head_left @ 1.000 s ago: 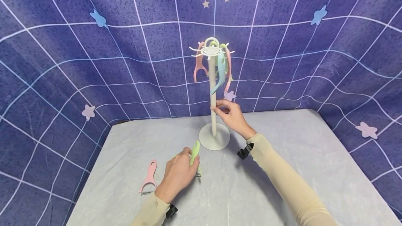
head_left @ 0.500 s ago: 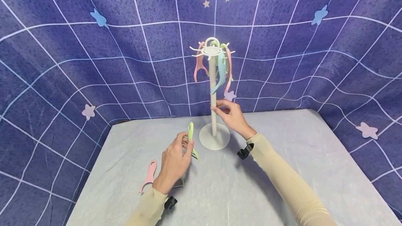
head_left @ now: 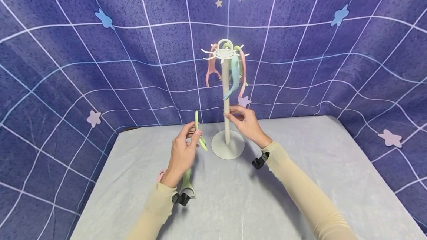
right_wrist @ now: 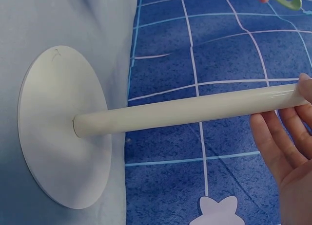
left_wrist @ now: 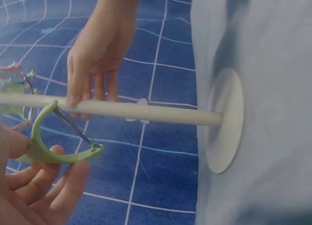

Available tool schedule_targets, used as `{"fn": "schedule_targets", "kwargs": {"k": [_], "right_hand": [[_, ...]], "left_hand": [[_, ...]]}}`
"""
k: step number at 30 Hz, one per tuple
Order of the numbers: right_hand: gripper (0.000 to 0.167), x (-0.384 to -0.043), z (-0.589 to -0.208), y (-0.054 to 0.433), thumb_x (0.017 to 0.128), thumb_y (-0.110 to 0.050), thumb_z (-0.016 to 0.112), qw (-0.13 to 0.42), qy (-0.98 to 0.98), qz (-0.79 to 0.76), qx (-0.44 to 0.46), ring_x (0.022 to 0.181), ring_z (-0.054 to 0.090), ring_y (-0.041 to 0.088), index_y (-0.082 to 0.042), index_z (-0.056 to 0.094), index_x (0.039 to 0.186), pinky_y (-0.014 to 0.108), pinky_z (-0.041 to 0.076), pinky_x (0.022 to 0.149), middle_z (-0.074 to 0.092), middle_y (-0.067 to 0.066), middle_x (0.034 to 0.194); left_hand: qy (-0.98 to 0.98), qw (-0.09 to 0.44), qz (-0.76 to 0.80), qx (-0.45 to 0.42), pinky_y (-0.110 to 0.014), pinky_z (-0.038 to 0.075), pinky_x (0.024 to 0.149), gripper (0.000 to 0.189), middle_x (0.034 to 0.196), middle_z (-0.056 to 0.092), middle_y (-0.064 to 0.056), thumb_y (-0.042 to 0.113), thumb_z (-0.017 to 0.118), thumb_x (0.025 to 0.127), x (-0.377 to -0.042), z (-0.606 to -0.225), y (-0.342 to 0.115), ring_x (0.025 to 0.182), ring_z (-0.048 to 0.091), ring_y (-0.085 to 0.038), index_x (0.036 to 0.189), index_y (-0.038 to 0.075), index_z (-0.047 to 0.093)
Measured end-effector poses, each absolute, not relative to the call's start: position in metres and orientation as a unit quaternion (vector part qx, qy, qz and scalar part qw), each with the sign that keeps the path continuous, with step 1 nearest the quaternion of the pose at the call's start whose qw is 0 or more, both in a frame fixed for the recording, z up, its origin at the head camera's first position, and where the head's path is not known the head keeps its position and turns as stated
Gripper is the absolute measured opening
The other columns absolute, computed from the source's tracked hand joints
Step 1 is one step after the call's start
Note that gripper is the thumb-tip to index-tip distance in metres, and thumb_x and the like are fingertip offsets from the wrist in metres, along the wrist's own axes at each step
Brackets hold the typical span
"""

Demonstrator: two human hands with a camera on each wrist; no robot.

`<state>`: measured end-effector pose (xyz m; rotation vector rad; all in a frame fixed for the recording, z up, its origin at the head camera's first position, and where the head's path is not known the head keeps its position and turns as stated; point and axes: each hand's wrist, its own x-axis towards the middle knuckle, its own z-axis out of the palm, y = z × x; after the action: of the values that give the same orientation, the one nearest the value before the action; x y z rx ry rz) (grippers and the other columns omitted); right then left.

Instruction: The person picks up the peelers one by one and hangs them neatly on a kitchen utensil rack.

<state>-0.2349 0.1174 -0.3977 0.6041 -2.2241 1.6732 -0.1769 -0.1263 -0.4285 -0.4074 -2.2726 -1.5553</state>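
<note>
My left hand [head_left: 184,146] pinches a light green peeler [left_wrist: 53,154] between thumb and fingers, lifted left of a white rack [head_left: 227,121]. The peeler's handle points up and its blade end faces down to the right in the head view. My right hand [head_left: 246,123] grips the rack's pole [right_wrist: 195,110] at mid-height with thumb and fingers. From the hooks at the top hang a blue peeler [head_left: 235,73], pink peelers [head_left: 212,67] and green ones partly behind the pole. The rack's round base [right_wrist: 58,132] stands on the table.
Below my left wrist lies another green peeler [head_left: 187,181] on the grey-clothed table [head_left: 267,203]. A pink peeler [head_left: 161,174] beside it is mostly covered by my left arm. Several bare hooks [head_left: 208,52] stick out on the rack's left side. A blue patterned curtain [head_left: 160,62] stands behind.
My left hand has raised the green peeler off the table, moving up and slightly left in the view. Another green peeler has come into sight beneath it. The right hand stays on the pole.
</note>
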Motion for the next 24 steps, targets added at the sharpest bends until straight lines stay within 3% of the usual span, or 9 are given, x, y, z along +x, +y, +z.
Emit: {"fn": "schedule_targets", "kwargs": {"k": [5,8,14,17,24], "right_hand": [[0.018,-0.235,-0.398,0.118,0.100,0.000,0.073,0.146,-0.774,0.580,0.209,0.102,0.073,0.042,0.008,0.075,0.116,0.054,0.063,0.092,0.077,0.026,0.107],[0.018,-0.235,-0.398,0.117,0.100,0.001,0.073,0.145,-0.773,0.581,0.210,0.102,0.073,0.043,0.008,0.075,0.116,0.056,0.063,0.093,0.077,0.026,0.108],[0.018,-0.236,-0.398,0.117,0.100,0.001,0.073,0.147,-0.773,0.580,0.211,0.101,0.073,0.043,0.009,0.075,0.116,0.056,0.062,0.093,0.077,0.026,0.108],[0.018,-0.236,-0.398,0.118,0.100,0.000,0.074,0.145,-0.773,0.580,0.210,0.101,0.073,0.042,0.009,0.075,0.116,0.056,0.062,0.093,0.077,0.026,0.108],[0.019,-0.235,-0.398,0.118,0.100,-0.001,0.074,0.141,-0.777,0.578,0.205,0.101,0.073,0.042,0.008,0.075,0.117,0.042,0.064,0.090,0.077,0.026,0.108]], "left_hand": [[-0.790,0.179,-0.569,-0.144,-0.045,0.068,0.073,0.034,0.111,0.076,-0.010,0.027,0.063,0.111,-0.190,-0.421,-0.126,0.101,0.075,-0.025,0.139,0.008,0.067],[-0.784,0.186,-0.573,-0.149,-0.043,0.068,0.073,0.034,0.112,0.076,-0.011,0.025,0.061,0.112,-0.198,-0.413,-0.124,0.101,0.075,-0.027,0.140,0.006,0.066],[-0.778,0.190,-0.580,-0.153,-0.022,0.064,0.071,0.034,0.115,0.074,-0.021,0.013,0.056,0.113,-0.211,-0.394,-0.120,0.100,0.073,-0.042,0.143,-0.003,0.061],[-0.767,0.191,-0.591,-0.161,-0.019,0.063,0.072,0.034,0.115,0.073,-0.024,0.009,0.055,0.113,-0.218,-0.385,-0.119,0.099,0.071,-0.047,0.142,-0.007,0.060],[-0.763,0.222,-0.576,-0.190,-0.032,0.067,0.074,0.038,0.113,0.075,-0.011,0.027,0.057,0.114,-0.235,-0.361,-0.126,0.094,0.073,-0.036,0.143,0.004,0.064]]}}
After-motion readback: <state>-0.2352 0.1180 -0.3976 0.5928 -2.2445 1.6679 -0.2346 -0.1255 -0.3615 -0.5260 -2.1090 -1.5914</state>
